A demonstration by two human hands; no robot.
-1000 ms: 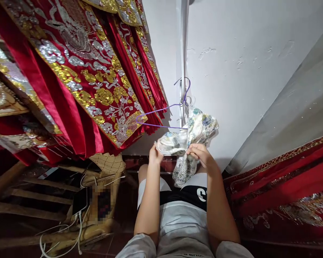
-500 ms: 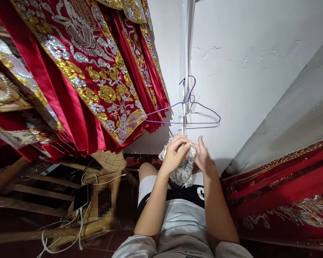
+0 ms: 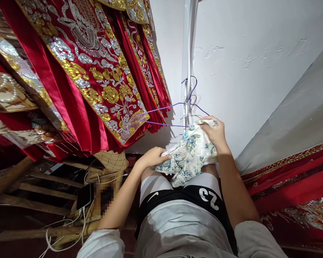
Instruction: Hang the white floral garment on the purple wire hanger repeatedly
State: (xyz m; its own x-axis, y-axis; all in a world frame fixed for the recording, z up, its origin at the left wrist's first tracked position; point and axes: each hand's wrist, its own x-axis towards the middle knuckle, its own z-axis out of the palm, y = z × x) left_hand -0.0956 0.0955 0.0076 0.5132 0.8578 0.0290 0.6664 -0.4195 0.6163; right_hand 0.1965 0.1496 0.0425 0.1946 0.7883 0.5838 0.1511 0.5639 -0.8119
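Observation:
A white cloth garment with blue and yellow flowers (image 3: 192, 150) is spread between my two hands above my lap; its exact kind is hard to make out. My left hand (image 3: 156, 157) is closed on its left edge, thumb on top. At the upper right, my right hand (image 3: 214, 132) grips another edge, close to the right end of the hanger. The purple wire hanger (image 3: 164, 107) hangs by its hook from a white strip on the wall. Cloth and hand cover the hanger's lower right corner.
Red costumes with gold and silver sequins (image 3: 110, 93) hang on the left, touching the hanger's left end. Below them a bamboo chair (image 3: 51, 193) holds a phone (image 3: 84, 197) with white cables. More red embroidered fabric (image 3: 298, 186) lies at right.
My hands have moved apart, and the bunched cloth has opened out between them. My right hand has risen to the hanger's right side; my left has shifted left.

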